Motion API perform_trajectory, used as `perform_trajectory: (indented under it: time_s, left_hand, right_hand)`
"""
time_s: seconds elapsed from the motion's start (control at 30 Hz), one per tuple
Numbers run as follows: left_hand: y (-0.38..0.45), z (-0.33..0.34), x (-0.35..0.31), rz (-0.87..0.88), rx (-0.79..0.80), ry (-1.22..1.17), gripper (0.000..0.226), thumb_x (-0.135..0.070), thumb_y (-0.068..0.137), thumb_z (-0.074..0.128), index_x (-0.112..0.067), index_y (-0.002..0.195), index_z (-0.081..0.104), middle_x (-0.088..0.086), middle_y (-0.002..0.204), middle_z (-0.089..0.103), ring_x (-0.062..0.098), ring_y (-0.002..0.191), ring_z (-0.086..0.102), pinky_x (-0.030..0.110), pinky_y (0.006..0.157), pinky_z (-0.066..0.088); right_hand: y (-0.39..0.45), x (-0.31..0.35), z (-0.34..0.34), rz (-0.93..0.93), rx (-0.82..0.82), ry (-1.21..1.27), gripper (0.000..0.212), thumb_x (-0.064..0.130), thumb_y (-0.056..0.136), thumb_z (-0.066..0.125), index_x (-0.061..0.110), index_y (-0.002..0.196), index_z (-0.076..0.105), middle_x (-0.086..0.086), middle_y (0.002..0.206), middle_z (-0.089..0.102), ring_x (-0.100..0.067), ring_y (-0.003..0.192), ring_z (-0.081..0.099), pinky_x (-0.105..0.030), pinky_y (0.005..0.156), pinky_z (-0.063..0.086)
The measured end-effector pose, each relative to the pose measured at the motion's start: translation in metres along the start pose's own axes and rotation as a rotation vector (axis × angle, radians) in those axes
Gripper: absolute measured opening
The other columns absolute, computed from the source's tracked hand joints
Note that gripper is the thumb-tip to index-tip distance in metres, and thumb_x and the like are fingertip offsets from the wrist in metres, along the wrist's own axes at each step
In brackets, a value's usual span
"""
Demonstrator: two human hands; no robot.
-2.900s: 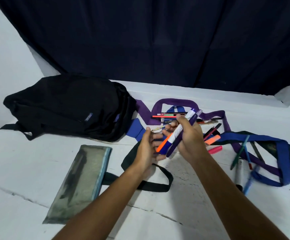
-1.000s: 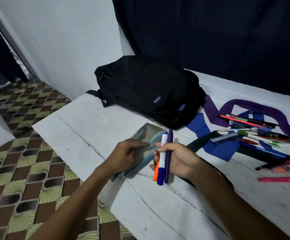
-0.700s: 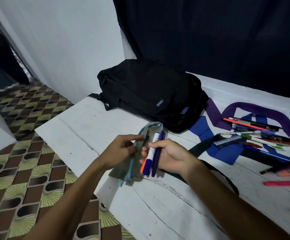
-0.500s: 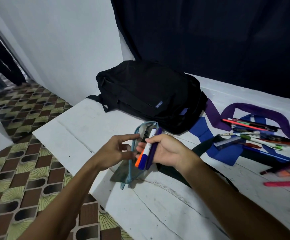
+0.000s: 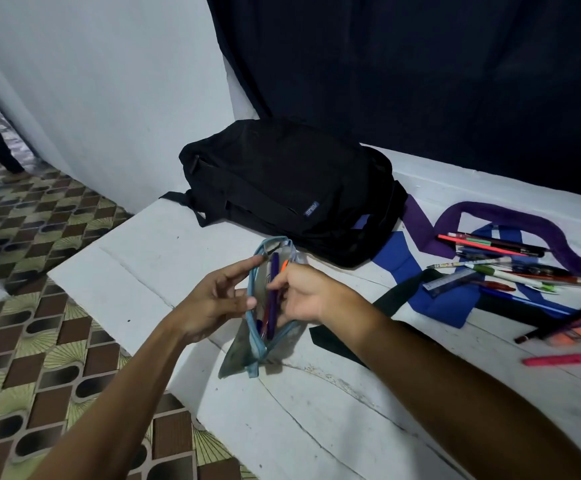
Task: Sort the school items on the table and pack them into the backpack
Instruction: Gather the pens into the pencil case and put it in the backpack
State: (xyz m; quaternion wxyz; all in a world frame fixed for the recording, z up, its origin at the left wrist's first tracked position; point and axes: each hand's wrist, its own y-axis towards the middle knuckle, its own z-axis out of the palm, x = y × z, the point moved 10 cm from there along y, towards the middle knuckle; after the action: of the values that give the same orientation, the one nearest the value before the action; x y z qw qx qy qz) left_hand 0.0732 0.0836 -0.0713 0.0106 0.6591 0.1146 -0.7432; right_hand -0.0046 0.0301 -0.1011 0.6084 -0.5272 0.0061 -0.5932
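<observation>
White-painted wooden table (image 5: 317, 410), cracked along its boards, fills the near ground, with both forearms reaching over it. Just beyond, the grey translucent pencil pouch with light-blue zip edging (image 5: 244, 351) stands tilted on its near corner, mouth held open. Half a second ago the markers were still poised at the mouth; now the bundle of markers, purple and orange-capped among them (image 5: 272, 299), sits well down inside the pouch, only the top ends showing above the rim.

Left hand (image 5: 213, 303) holds the left lip of the pouch, thumb against the edging and forefinger stretched along it. Right hand (image 5: 303, 292) has its fingers curled round the markers, feeding them in; whether the grip has loosened cannot be told.

Judgement: this batch is nearly stowed. Release, further loading and zipping are outstanding.

To the right, loose pens, pencils and highlighters (image 5: 490, 258) lie unsorted across blue and purple fabric straps (image 5: 490, 216), a pink highlighter (image 5: 566, 359) lying nearest. Farther off, the black fabric backpack (image 5: 289, 188) lies flat at the far left of the table, seemingly closed, nothing yet packed from this batch. Dark curtain (image 5: 420, 64) hangs behind.
</observation>
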Motion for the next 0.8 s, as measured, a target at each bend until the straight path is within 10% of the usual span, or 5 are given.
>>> perform_trajectory:
  time_s: [0.13,0.27,0.43,0.63,0.8]
  left_hand:
    - [-0.002,-0.001,-0.006,0.037,0.019,0.000,0.082,-0.009,0.070,0.080,-0.009,0.143,0.042,-0.012,0.053,0.052,0.016,0.061,0.052,0.030,0.071,0.051]
    - [-0.008,-0.007,-0.018,0.043,-0.028,-0.014,0.078,-0.004,0.073,0.079,-0.009,0.142,0.044,0.043,0.099,0.048,0.023,0.081,0.069,0.038,0.073,0.059]
    - [-0.003,-0.008,-0.013,0.019,0.040,0.044,0.094,-0.029,0.060,0.093,-0.020,0.142,0.048,-0.005,0.100,0.071,0.041,0.091,0.052,0.044,0.082,0.056]
    - [-0.005,-0.005,-0.020,0.055,0.044,0.070,0.102,-0.029,0.056,0.093,-0.016,0.143,0.043,0.003,0.149,0.043,0.009,0.055,0.058,0.031,0.067,0.058]
    - [-0.004,-0.009,-0.020,0.051,0.041,0.099,0.098,-0.031,0.058,0.093,-0.022,0.143,0.045,-0.002,0.151,0.042,0.029,0.072,0.056,0.052,0.083,0.053]
  right_hand:
    - [-0.003,-0.005,-0.007,0.018,0.009,-0.027,0.035,-0.002,0.092,0.036,-0.001,0.124,0.050,-0.021,0.098,0.064,-0.038,0.093,0.059,-0.059,0.079,0.042]
    - [-0.004,-0.004,-0.013,0.013,0.040,-0.037,0.029,-0.004,0.088,0.035,0.000,0.111,0.053,-0.023,0.094,0.066,-0.039,0.089,0.062,-0.058,0.076,0.048]
    - [-0.001,0.000,-0.006,-0.037,0.024,-0.254,0.034,-0.009,0.088,0.038,-0.002,0.115,0.057,-0.025,0.108,0.064,-0.039,0.088,0.066,-0.055,0.081,0.054]
    - [-0.001,0.000,-0.004,-0.020,0.024,-0.188,0.030,-0.004,0.095,0.034,-0.005,0.120,0.050,-0.033,0.131,0.050,-0.049,0.100,0.061,-0.049,0.073,0.058]
    - [-0.007,0.004,0.000,-0.001,0.091,-0.089,0.033,-0.001,0.095,0.033,-0.004,0.124,0.048,-0.034,0.131,0.050,-0.051,0.119,0.051,-0.057,0.097,0.046]
